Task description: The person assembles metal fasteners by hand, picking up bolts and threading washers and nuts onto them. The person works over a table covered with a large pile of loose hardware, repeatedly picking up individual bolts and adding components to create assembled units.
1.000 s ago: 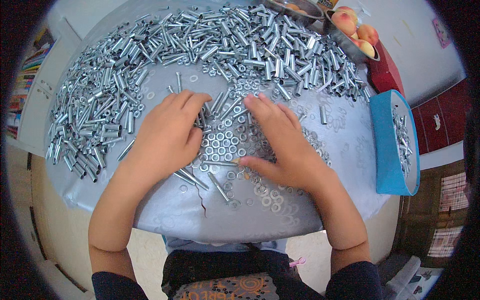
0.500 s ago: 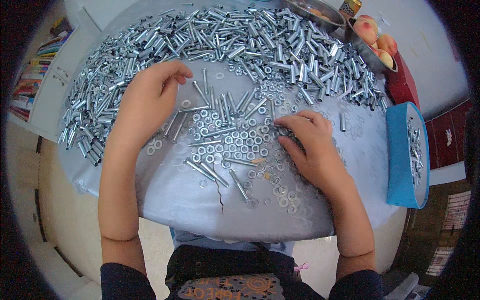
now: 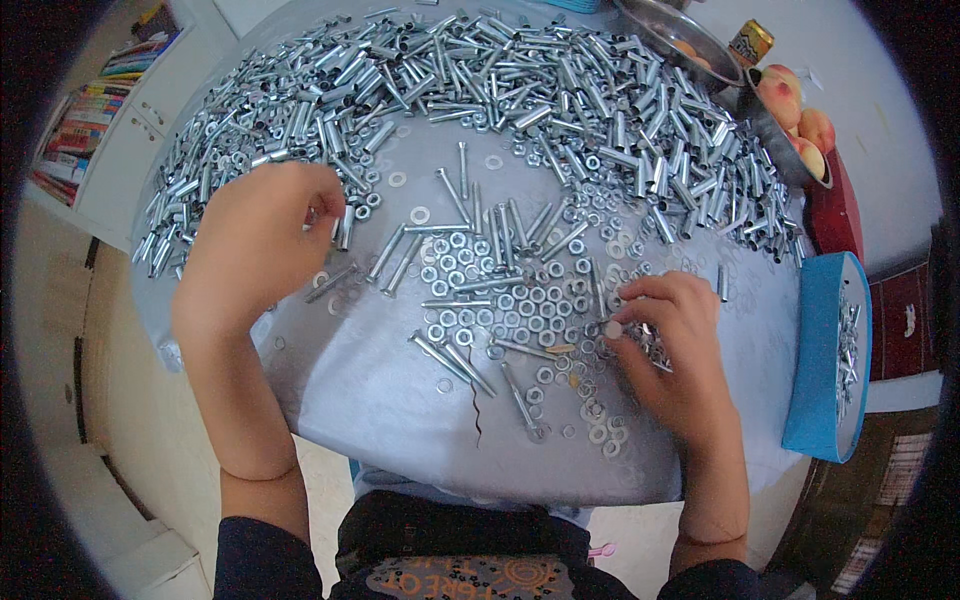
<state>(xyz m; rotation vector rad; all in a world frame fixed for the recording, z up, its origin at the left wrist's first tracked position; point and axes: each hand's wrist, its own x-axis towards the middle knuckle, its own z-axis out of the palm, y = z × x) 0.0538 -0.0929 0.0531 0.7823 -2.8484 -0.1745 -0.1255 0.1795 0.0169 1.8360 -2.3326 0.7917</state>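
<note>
2 hands point(image 3: 255, 240), L grip unclr

Bolts point(image 3: 519, 396) and nuts point(image 3: 537, 324) – glossy metal; tablecloth point(image 3: 370, 410) – smooth (faintly satiny).

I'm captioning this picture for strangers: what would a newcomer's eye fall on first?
Probably the great heap of silvery metal tubes and bolts arching across the far side of the table. Next come the bare hands: the left hand near the heap's left end, the right hand right of the clustered nuts. The blue box at the right edge also stands out.
</note>
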